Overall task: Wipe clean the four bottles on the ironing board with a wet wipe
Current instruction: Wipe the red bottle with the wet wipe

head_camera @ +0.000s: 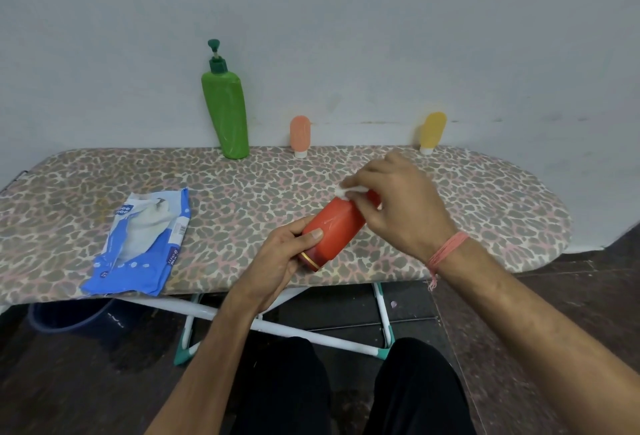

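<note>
My left hand [277,261] grips the lower end of a red bottle [334,226], held tilted above the ironing board [242,185]. My right hand [398,202] pinches a small white wet wipe [343,190] against the bottle's upper end, covering that end. Along the back edge by the wall stand a tall green pump bottle [227,112], a small pink bottle [300,135] on its white cap, and a small yellow bottle [432,131] on its white cap.
A blue and white wet wipe pack [142,244] lies open on the board's left front. The white folding legs [311,327] of the board and a dark blue bucket [69,317] sit below. My knees are at the bottom.
</note>
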